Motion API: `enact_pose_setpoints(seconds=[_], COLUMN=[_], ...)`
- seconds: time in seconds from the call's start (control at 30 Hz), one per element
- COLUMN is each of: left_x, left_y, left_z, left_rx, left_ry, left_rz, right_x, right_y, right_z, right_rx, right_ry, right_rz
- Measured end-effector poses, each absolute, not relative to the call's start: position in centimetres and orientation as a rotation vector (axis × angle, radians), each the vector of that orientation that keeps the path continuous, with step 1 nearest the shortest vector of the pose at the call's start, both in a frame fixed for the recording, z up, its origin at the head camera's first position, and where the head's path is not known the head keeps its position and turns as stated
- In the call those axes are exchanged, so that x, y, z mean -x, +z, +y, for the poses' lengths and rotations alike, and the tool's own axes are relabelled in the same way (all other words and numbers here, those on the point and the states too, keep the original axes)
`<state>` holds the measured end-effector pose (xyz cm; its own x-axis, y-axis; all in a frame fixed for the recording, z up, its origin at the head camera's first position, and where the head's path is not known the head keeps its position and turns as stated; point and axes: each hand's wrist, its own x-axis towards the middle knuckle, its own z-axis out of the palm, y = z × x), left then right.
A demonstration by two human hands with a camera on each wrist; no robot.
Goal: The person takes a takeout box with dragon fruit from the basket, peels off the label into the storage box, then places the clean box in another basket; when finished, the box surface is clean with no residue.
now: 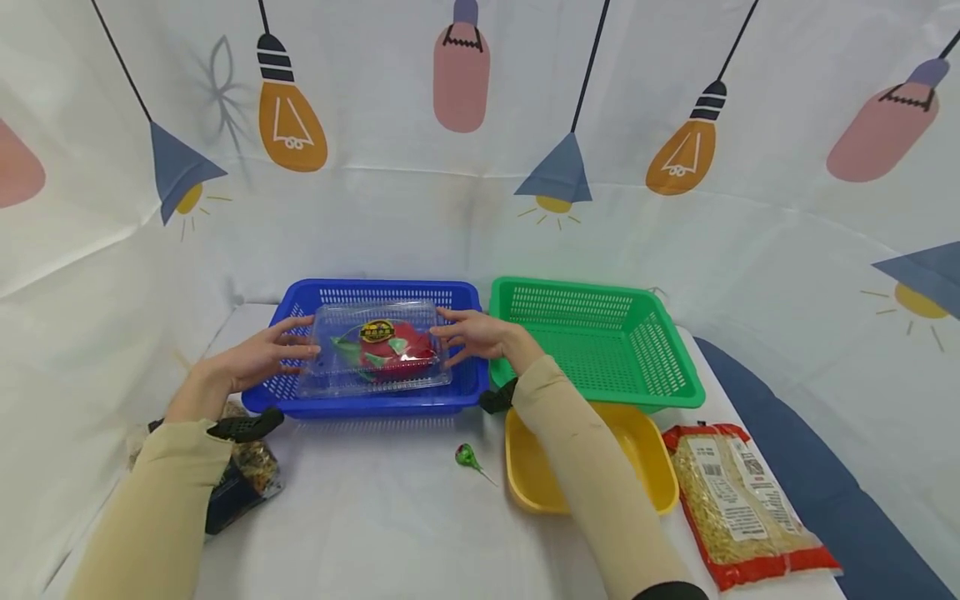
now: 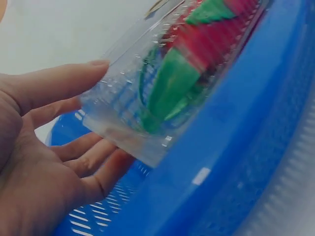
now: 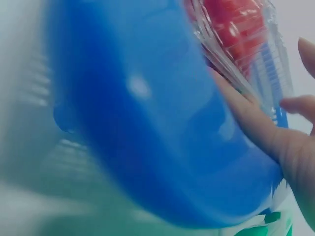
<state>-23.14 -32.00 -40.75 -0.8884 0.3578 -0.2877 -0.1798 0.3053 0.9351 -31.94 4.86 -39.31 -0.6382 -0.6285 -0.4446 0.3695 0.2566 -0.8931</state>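
A clear lidded plastic container [image 1: 333,381] with a red and green dragon-fruit-like item [image 1: 411,348] inside is held over the blue basket [image 1: 390,407]. The left hand [image 1: 243,360] grips its left end; in the left wrist view the left hand [image 2: 49,167] has its thumb over the container [image 2: 110,105] and fingers reaching beneath. At the other end, the right hand [image 1: 486,333] holds the side. The right wrist view shows a digit of the right hand [image 3: 290,147] along the container [image 3: 226,59], beside the basket rim [image 3: 162,113]; its full contact is hidden.
A green basket [image 1: 600,367] stands right of the blue one. Below it is a yellow basin [image 1: 528,475], partly behind the right sleeve, with a red-edged bag [image 1: 731,500] farther right. A green lollipop [image 1: 467,456] lies front centre. Near the left sleeve is a dark package [image 1: 240,492].
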Motion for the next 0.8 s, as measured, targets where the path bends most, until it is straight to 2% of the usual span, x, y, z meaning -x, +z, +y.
enact_pose_setpoints(seconds=[0.8], left_x=[21.3], left_y=[-38.5], left_z=[-28.6], left_rx=[-0.064], left_ry=[1.548], left_rz=[2.551], right_x=[28.3], right_y=[-36.3], right_z=[4.5], right_rx=[0.233], right_ry=[-1.525], right_rz=[2.059])
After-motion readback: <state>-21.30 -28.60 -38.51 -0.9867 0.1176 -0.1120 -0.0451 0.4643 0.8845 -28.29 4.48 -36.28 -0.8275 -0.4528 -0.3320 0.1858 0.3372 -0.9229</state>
